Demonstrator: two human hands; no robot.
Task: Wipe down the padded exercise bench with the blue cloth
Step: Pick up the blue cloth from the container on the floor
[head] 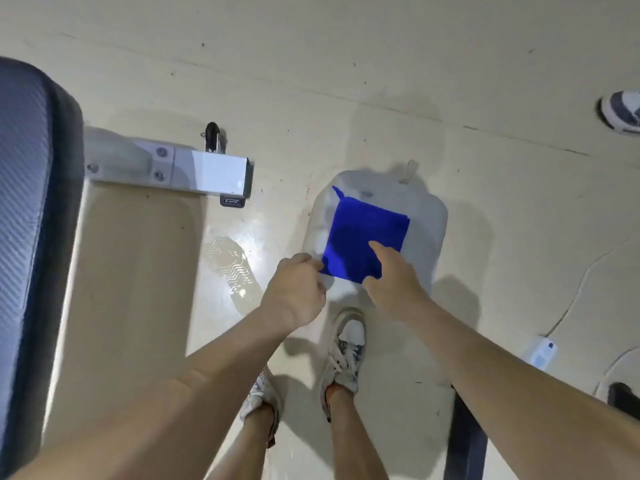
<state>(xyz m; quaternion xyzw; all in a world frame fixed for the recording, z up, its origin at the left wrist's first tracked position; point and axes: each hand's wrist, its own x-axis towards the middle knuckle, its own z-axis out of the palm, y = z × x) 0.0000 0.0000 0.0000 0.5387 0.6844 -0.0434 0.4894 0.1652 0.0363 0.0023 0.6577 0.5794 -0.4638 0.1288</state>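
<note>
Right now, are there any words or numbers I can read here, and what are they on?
Nothing here can be read.
On the cap under the bench leg: a pale mark, too small and blurred to read.
On the white gadget at the right: a blue patch, with no letters to make out.
On the cloth and shoes: no writing shows.

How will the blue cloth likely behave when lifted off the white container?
Probably floppy: the blue cloth lies folded, a corner curling up. Likely light, being thin. Pinched at one corner by the left hand, it may unfold.
</note>
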